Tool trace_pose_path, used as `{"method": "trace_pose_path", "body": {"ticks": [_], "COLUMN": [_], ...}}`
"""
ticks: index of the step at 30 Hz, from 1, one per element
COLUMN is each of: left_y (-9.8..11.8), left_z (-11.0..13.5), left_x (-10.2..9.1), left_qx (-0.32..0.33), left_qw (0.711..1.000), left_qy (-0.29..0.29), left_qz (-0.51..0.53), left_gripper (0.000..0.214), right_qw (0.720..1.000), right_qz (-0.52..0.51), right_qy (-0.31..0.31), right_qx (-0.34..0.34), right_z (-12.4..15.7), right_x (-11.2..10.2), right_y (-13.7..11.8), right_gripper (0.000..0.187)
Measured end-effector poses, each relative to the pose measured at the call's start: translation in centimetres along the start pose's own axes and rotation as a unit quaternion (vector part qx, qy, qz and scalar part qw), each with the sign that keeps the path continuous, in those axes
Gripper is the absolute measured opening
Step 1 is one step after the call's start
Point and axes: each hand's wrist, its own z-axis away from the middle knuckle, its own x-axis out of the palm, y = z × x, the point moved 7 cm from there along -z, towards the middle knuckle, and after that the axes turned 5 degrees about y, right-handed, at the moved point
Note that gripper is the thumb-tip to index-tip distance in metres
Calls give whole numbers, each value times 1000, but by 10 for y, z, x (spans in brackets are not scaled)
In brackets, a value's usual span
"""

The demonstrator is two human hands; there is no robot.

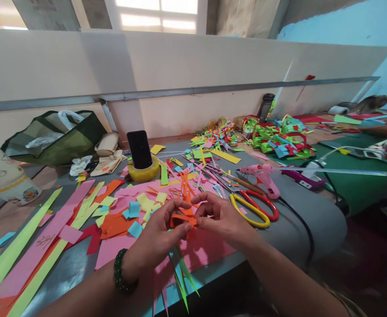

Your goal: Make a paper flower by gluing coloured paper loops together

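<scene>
1. We find the orange paper [183, 217] between the left hand [162, 229] and right hand [218, 220], near the front edge of the table [325, 224].
2. Its visible length runs side to side.
3. Both hands pinch it, fingers curled nearly closed; we judge neither nearer.

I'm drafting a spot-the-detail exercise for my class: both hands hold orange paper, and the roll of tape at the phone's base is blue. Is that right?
The tape's colour is wrong: the head view shows the roll of tape at the phone's base is yellow. Left hand and right hand do hold orange paper.
</scene>
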Motion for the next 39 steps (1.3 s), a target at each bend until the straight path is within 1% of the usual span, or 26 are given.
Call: {"method": "trace_pose_path", "body": {"ticks": [5, 9, 11, 12, 13, 15, 17, 19, 23, 25, 26, 27, 29, 30, 31, 32, 33, 34, 36, 37, 39], "left_y": [2, 6, 8, 8, 9, 8, 8, 8, 13, 19, 24, 29, 41, 46, 50, 53, 56, 59, 64, 66, 67], "left_z": [0, 0, 0, 0, 0, -1, -2, -3, -5, -3, -2, 0, 5, 7, 9, 11, 13, 14, 19, 23, 30], "left_x": [-2, -5, -7, -8, -9, -12, -16, -19, -20, -19, -20, -21, -19, -16, -12, -7, -1, 5, 17, 24, 36], "left_qx": [-6, 6, 18, 21, 23, 20, 16, 18, 42, 76, 104, 137, 209, 243, 276, 306, 336, 365, 424, 452, 499], "left_qw": [1000, 1000, 1000, 999, 999, 999, 999, 999, 999, 994, 987, 974, 930, 903, 875, 850, 827, 808, 766, 740, 680], "left_qy": [8, 13, 18, 22, 25, 31, 33, 30, 10, 7, 16, 30, 58, 65, 66, 66, 63, 57, 38, 23, -12], "left_qz": [-3, -14, -17, -13, -8, -1, -4, -9, -27, -78, -122, -176, -296, -348, -392, -424, -446, -459, -482, -498, -536], "left_gripper": [37, 37, 38, 38, 39, 40, 42, 45, 48, 43, 37, 28, 9, 5, 8, 11, 13, 14, 17, 19, 23], "right_qw": [1000, 998, 995, 994, 994, 987, 973, 960, 948, 938, 934, 929, 918, 914, 914, 921, 933, 951, 981, 990, 997], "right_qz": [18, 63, 95, 104, 111, 127, 144, 148, 154, 164, 165, 164, 162, 160, 155, 143, 124, 95, 25, -9, -59], "right_qy": [5, -25, -26, -14, 6, 74, 152, 205, 261, 289, 302, 316, 351, 364, 365, 353, 328, 286, 184, 132, 41], "right_qx": [-15, -9, -5, -10, -20, -59, -100, -116, -100, -101, -100, -95, -88, -87, -86, -84, -78, -69, -52, -47, -34], "right_z": [2, 7, 9, 9, 9, 9, 12, 17, 31, 41, 47, 52, 64, 69, 73, 74, 74, 72, 65, 60, 51], "right_x": [-1, 0, -4, -8, -15, -32, -52, -69, -98, -112, -119, -127, -142, -148, -151, -150, -146, -136, -108, -92, -61], "right_y": [-3, -2, -2, -2, -4, -9, -14, -15, -10, -12, -13, -14, -16, -17, -17, -16, -14, -11, -6, -5, -5], "right_gripper": [32, 37, 41, 43, 43, 39, 31, 26, 23, 26, 28, 31, 36, 38, 40, 41, 42, 42, 41, 40, 39]}}
